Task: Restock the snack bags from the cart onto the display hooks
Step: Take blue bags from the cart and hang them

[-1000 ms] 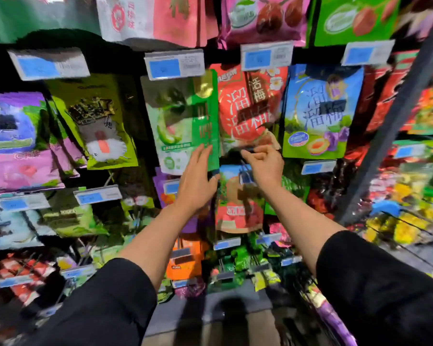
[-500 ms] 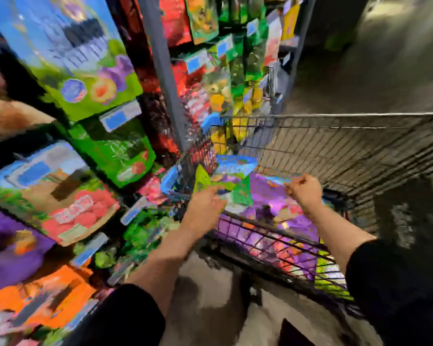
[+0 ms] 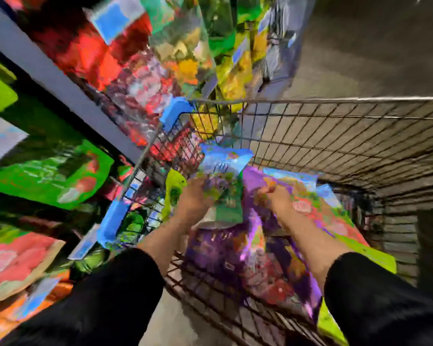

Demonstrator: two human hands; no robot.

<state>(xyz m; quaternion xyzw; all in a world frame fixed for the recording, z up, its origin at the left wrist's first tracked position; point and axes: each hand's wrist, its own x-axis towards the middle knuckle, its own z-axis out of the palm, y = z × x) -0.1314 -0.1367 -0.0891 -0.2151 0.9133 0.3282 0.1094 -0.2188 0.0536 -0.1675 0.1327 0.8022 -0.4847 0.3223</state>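
Wire cart [image 3: 335, 136] beside the display [image 3: 135, 71] — blurred by motion. Both hands reach into it over purple bags [image 3: 223, 250]. The left hand [image 3: 194, 202] curls its fingers round a blue-green bag [image 3: 223, 176], lifted above the pile. The right hand [image 3: 276, 197] looks fisted — whether it pinches a bag, I cannot tell.

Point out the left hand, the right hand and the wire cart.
left hand [image 3: 194, 202]: head view, back of hand.
right hand [image 3: 275, 198]: head view, knuckles.
wire cart [image 3: 335, 126]: head view, far mesh wall.
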